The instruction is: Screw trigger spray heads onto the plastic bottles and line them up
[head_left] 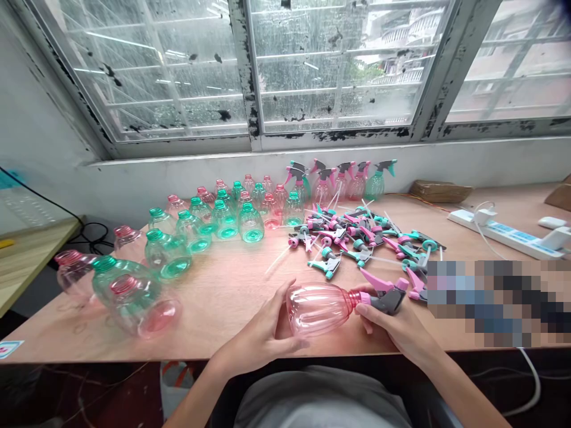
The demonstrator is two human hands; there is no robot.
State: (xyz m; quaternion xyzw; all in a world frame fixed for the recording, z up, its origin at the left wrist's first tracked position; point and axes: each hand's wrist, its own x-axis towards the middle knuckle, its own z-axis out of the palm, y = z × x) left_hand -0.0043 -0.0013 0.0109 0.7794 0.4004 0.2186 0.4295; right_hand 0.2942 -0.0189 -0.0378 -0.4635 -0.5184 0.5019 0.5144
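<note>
A clear pink spray bottle (319, 309) lies on its side in the air above the table's front edge, its neck pointing right. Around its base curls my left hand (272, 324), thumb below and fingers above. My right hand (392, 324) grips the pink and grey trigger sprayer (387, 295) at its collar, which sits at the bottle's neck. Whether the collar is threaded on cannot be made out. Just behind lies a heap of loose pink, teal and grey trigger sprayers (352, 232) with white tubes.
Open pink and green bottles (218, 220) stand in rows at left and centre back. Several bottles with sprayers fitted (343, 181) line the wall. A white power strip (506, 232) and a wooden block (439, 191) are at right. A pixelated patch hides the right front.
</note>
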